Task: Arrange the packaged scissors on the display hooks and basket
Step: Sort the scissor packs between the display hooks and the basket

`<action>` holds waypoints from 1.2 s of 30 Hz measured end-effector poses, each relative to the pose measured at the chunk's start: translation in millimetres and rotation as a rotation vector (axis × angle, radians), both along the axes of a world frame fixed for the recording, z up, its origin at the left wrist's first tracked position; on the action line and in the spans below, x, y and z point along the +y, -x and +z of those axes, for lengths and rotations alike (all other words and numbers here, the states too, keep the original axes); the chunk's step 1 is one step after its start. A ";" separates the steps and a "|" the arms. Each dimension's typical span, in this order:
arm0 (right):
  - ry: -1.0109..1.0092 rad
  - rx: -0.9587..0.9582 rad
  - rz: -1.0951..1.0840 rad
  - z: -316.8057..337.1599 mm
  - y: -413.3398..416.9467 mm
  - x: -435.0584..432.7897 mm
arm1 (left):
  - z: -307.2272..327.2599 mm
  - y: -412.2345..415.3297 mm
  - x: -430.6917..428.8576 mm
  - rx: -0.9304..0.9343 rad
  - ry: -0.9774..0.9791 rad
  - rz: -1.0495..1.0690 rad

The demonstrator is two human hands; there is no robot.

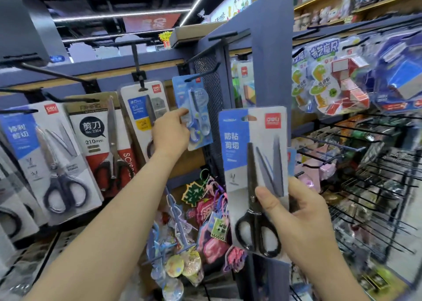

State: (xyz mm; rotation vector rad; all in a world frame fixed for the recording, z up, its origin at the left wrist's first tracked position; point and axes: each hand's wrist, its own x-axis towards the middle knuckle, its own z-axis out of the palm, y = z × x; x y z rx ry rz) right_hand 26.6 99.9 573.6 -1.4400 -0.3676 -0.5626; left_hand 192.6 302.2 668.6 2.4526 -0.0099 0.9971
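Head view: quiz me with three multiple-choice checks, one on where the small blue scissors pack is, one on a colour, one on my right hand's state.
1. Where is the small blue scissors pack?
A. in a wire basket
B. up at a hook beside the mesh panel, held by the left hand
C. lying on the floor

2. What colour are the scissor handles in the grey-and-blue pack?
A. red
B. yellow
C. black

3. What is the right hand doing?
A. holding the grey-and-blue pack
B. hanging empty
C. pressing on a shelf

Answers: 1 B, the hook's tip crosses the pack's top while the left hand holds it. 2 C, both loops are black. 3 A, its thumb lies on the pack's front and its fingers curl round the edge.
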 end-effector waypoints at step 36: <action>0.111 0.110 0.161 10.5 15.1 -11.4 | 39.7 122.1 -23.8 -0.068 0.624 -0.688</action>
